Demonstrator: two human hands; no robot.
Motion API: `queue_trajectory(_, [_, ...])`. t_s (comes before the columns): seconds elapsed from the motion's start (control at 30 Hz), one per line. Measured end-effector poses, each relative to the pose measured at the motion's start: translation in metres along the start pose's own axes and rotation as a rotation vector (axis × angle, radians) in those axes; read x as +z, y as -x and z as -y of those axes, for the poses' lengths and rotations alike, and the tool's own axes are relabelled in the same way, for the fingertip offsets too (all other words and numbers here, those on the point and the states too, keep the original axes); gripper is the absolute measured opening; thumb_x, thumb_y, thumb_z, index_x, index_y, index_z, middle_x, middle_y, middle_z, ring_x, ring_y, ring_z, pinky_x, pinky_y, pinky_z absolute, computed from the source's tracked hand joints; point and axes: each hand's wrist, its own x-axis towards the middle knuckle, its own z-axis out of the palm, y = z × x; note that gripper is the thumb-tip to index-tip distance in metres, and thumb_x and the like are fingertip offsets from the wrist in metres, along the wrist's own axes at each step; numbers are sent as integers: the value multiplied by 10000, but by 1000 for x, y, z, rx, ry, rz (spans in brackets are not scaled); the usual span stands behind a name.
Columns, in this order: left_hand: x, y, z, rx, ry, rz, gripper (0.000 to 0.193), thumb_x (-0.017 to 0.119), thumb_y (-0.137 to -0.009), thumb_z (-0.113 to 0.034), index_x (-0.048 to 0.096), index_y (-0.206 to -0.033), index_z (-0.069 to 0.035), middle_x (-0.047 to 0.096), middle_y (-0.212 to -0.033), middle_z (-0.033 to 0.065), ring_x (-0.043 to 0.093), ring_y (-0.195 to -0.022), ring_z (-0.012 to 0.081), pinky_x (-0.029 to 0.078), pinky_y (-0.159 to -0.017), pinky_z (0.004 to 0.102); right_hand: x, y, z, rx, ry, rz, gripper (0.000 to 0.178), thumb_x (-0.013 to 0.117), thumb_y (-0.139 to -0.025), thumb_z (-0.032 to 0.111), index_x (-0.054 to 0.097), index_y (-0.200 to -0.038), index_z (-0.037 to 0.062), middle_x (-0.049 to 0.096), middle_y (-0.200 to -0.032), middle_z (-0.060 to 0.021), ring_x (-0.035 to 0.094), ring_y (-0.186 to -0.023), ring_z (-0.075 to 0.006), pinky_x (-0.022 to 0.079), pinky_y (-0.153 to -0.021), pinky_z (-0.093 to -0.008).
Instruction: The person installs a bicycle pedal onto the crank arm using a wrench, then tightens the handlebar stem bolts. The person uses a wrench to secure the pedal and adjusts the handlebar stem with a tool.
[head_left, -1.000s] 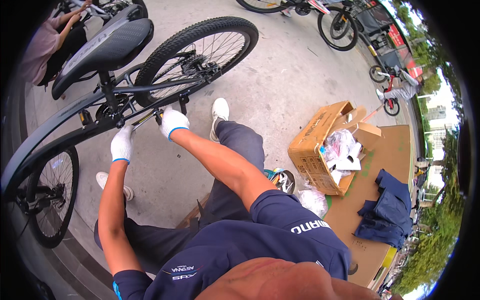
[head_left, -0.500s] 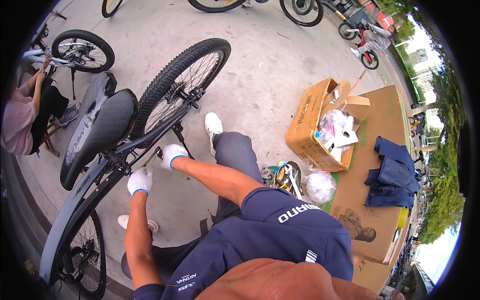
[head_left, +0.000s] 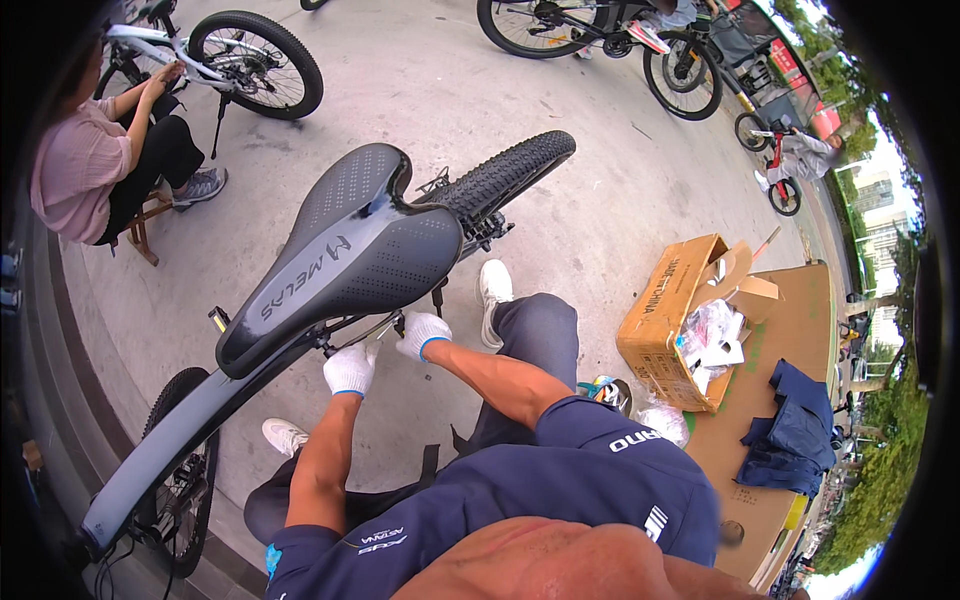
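Note:
A bicycle stands before me, its grey-black frame (head_left: pixel 190 440) running toward the lower left. The broad black saddle (head_left: pixel 340 255) fills the middle, with the knobby rear tire (head_left: pixel 520 170) beyond it. White knit gloves with blue cuffs cover both hands. My right hand (head_left: pixel 424 335) is closed around a slim metal hand tool (head_left: pixel 383 326) that points left, toward the area under the saddle; its exact kind is unclear. Beside it, my left hand (head_left: pixel 350 369) is closed by the frame below the saddle, fingertips pinched at something too small to make out. The saddle partly hides the seat clamp area.
To the right, a cardboard box (head_left: pixel 655 330) full of packing scraps stands by flattened cardboard (head_left: pixel 800 310) with dark blue clothing (head_left: pixel 790 430) on it. A tool container (head_left: pixel 612 393) sits near my knee. A seated person (head_left: pixel 90 190) and other bicycles (head_left: pixel 265 65) are beyond.
The view has shifted, so the bicycle and my hands appear farther right. The saddle now looks larger and covers more of the rear wheel. Both hands remain close together beneath it.

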Motion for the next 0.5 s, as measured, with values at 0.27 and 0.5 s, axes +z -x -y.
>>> queue_trajectory(0.27, [-2, 2, -4, -39, 78, 38, 571, 513, -1067, -597, 803, -981, -113, 789, -899, 187, 772, -854, 399, 589, -745, 553, 0, 0, -3, -34, 13, 2, 491, 758, -801, 330, 749, -1155, -8, 782, -1064, -302, 766, -1017, -475, 612, -929, -549])
queue_trajectory(0.5, [7, 11, -13, -76, 108, -87, 558, 557, -1043, -592, 803, -917, -106, 780, -873, 188, 766, -828, 407, 587, -731, 551, 0, 2, -7, -86, 20, -50, 520, 762, -794, 360, 741, -1153, -15, 777, -1105, -308, 756, -1065, -477, 607, -950, -547])
